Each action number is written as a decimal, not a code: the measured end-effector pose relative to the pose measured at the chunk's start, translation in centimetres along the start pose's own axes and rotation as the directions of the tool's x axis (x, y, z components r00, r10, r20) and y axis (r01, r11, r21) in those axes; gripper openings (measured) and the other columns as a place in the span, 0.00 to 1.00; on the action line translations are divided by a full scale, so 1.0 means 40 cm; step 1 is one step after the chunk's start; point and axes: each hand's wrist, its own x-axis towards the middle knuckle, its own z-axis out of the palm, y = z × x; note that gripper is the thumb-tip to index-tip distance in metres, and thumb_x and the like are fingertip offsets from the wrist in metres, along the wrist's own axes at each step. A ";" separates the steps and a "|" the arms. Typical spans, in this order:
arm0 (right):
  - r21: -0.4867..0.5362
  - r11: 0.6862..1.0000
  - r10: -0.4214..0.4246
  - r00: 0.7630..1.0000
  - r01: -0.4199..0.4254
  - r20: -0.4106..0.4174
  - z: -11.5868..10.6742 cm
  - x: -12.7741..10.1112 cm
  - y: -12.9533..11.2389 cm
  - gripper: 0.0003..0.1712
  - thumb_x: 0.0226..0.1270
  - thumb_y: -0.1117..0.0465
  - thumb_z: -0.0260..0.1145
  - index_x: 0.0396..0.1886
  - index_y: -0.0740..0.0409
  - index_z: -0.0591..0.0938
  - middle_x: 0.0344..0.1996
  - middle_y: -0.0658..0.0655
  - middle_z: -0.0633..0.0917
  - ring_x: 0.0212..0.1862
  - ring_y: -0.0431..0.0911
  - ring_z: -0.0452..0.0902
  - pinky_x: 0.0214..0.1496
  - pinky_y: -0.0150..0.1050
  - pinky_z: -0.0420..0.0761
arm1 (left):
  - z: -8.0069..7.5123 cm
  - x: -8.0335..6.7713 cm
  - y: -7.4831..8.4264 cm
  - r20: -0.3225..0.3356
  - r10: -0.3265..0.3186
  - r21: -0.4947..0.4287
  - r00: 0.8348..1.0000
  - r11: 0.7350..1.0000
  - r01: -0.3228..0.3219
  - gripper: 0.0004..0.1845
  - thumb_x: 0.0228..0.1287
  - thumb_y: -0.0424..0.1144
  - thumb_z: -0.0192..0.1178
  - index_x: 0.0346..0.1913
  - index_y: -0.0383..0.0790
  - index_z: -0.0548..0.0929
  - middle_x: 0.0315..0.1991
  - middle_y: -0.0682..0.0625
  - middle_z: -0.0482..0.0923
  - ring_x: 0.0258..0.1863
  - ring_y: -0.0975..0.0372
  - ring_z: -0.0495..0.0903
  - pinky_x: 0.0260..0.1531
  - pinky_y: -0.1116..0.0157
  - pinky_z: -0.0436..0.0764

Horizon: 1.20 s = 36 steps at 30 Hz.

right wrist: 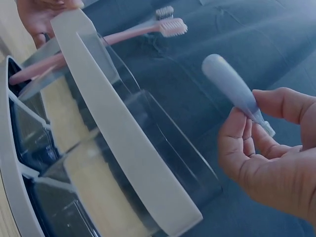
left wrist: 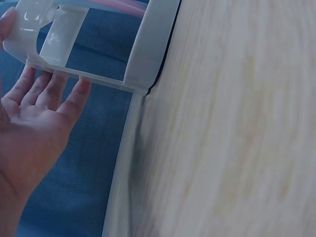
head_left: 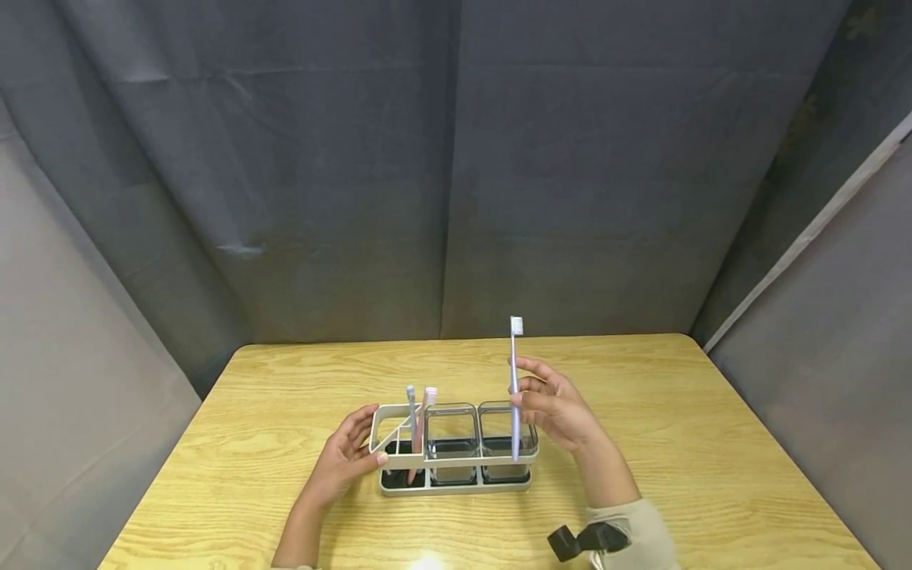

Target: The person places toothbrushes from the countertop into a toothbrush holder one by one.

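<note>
My right hand (head_left: 559,408) pinches a lavender toothbrush (head_left: 514,372) between thumb and fingers, bristles up, over the right end of a white toothbrush holder (head_left: 470,461). In the right wrist view, the rounded handle end of this toothbrush (right wrist: 224,79) sticks out above the thumb, beside the holder's rail. My left hand (head_left: 342,463) grips the holder's left end, thumb on the front rail and fingers behind. A pink toothbrush (head_left: 419,434) and a grey-blue toothbrush (head_left: 412,402) lean in the holder's left section. Two clear cups stand in its middle and right sections.
The holder stands on a light wooden table (head_left: 285,412). Dark grey curtains (head_left: 342,198) hang behind it, and lighter panels (head_left: 71,380) flank the sides. A black strapped device (head_left: 587,540) sits on the right sleeve (head_left: 634,538).
</note>
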 end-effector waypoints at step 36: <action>-0.008 0.958 -0.260 0.860 0.286 -0.440 0.175 0.017 0.090 0.19 0.54 0.77 0.62 0.43 0.62 0.69 0.30 0.55 0.75 0.31 0.43 0.76 0.34 0.39 0.82 | 0.006 -0.001 0.002 0.011 -0.001 -0.005 1.000 1.000 0.001 0.41 0.50 0.24 0.65 0.68 0.37 0.59 0.67 0.41 0.60 0.65 0.48 0.58 0.56 0.63 0.66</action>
